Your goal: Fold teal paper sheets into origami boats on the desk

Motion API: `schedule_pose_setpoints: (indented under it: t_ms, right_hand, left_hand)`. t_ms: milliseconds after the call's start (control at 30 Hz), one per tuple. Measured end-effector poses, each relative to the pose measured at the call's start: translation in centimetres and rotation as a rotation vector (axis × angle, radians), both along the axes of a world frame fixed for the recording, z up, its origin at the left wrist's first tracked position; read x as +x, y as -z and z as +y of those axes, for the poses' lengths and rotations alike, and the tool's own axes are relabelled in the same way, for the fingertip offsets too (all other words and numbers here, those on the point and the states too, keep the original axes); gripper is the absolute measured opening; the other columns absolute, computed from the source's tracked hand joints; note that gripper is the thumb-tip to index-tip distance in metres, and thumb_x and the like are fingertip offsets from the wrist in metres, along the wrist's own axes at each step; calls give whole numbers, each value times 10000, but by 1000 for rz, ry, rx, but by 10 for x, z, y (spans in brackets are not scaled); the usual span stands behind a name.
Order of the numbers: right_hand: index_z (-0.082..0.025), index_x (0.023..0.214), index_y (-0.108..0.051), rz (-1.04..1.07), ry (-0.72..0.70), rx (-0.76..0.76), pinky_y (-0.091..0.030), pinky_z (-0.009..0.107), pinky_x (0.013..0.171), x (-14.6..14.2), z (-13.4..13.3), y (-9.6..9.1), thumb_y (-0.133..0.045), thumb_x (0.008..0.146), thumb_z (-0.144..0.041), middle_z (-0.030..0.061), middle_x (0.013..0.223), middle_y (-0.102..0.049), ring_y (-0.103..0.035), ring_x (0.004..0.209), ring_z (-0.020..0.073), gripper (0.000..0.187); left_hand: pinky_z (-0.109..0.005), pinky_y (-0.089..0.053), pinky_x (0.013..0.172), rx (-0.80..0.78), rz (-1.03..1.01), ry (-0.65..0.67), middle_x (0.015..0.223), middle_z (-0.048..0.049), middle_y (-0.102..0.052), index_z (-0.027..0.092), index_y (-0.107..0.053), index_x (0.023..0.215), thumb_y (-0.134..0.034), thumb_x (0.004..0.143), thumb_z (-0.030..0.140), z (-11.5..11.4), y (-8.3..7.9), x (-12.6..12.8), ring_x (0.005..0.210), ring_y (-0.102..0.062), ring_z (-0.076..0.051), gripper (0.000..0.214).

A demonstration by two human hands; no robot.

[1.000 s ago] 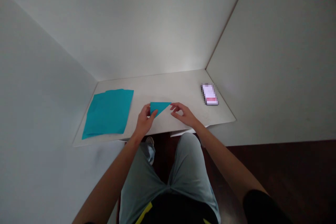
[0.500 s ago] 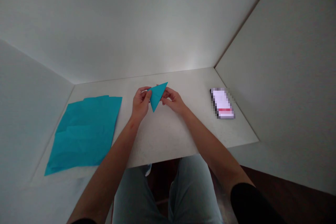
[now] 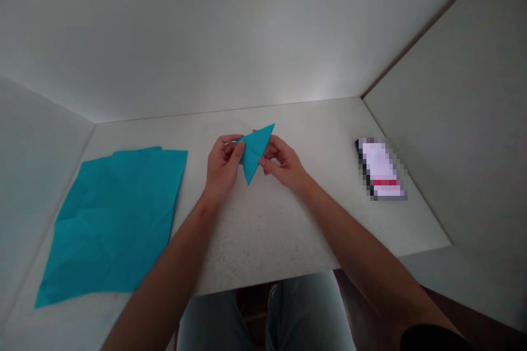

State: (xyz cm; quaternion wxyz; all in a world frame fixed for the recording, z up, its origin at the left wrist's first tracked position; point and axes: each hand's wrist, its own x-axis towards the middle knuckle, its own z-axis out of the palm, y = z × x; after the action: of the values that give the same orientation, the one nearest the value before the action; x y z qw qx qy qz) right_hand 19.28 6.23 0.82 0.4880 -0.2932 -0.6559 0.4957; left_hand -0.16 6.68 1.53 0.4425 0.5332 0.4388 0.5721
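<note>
In the frame's middle, the right hand point(image 3: 287, 164) has moved in, so now it and the left hand point(image 3: 222, 163) both pinch the folded blue paper point(image 3: 256, 143).

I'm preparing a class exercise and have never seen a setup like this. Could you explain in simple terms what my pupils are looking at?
There is no machine here: a person is working with two bare hands. The camera is worn on the person's head and looks forward and down, so both forearms reach in from the bottom of the picture.

The left hand and right hand hold a folded blue-green piece between them, its outline pointed. The left thumb presses on its face; the right thumb is at its opposite edge.

On the pale tabletop, to the person's left, lie overlapping blue-green sheets, seemingly paper. To the right lies what looks like a phone, its lit screen blurred into blocks.
</note>
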Motion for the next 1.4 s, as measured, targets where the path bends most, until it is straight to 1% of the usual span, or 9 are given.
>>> schedule_pose_setpoints:
  t_ms: [100,267,467,533,733,900,1133,1300,1400]
  right_hand:
    - [-302,1610,-525,54,-31,-38,-607,253,601,0,-2,-3,-754,1009,-509,8,977,-695,-608,677,123,675]
    - [-319,1626,-505,87,-71,-27,-608,250,581,1,1,-1,-733,1014,-526,23,1036,-724,-609,681,127,685]
    - [-321,1629,-495,89,-30,-10,-602,248,593,3,5,1,-749,1000,-509,-1,977,-689,-592,667,122,704]
    - [-320,1630,-491,102,-25,0,-593,242,590,3,5,1,-743,998,-528,0,995,-688,-595,678,119,711]
    - [-304,1629,-499,20,-7,16,-571,242,595,1,4,0,-697,1017,-559,-1,988,-686,-584,634,99,692]
    - [-300,1669,-418,-18,-36,6,-574,251,616,-1,4,1,-655,1009,-622,4,998,-678,-599,680,120,773]
    - [-279,1626,-464,-40,-6,25,-548,265,664,-2,2,-4,-643,1016,-485,-5,1009,-678,-574,672,111,669]
    - [-259,1573,-543,-133,131,-1,-475,251,624,-3,-2,-10,-699,960,-363,-54,844,-618,-511,663,122,641]
    - [-267,1528,-591,-161,175,17,-509,267,683,-3,-2,-10,-704,941,-317,-45,879,-657,-551,697,132,599]
  left_hand:
    - [-212,-531,555,-4,1,32,786,13,-715,245,-707,1117,-789,957,613,1,3,1,631,-648,-117,410]
    - [-213,-531,556,2,-12,50,833,3,-733,240,-709,1107,-801,944,620,4,4,-1,647,-649,-114,423]
    - [-221,-530,548,35,1,70,810,3,-716,232,-718,1102,-800,949,605,5,5,1,623,-632,-113,412]
    - [-215,-521,536,37,-7,60,809,3,-722,228,-724,1087,-820,932,595,5,4,1,609,-622,-108,410]
    - [-202,-479,507,-1,2,3,771,-1,-729,211,-741,1022,-884,868,554,1,-5,-1,567,-577,-94,402]
    - [-213,-476,526,-26,50,-25,761,6,-720,217,-738,1012,-883,861,516,-2,-9,-3,567,-573,-94,365]
    - [-229,-472,530,-19,93,-23,751,10,-692,222,-720,1029,-866,881,514,-2,-8,-6,567,-571,-101,359]
    - [-245,-521,576,22,160,-11,816,-9,-722,219,-731,1045,-857,894,506,-6,-9,-5,620,-619,-116,348]
    - [-272,-573,651,55,240,24,913,-36,-751,223,-744,1097,-778,965,502,-11,-11,-4,712,-669,-143,311]
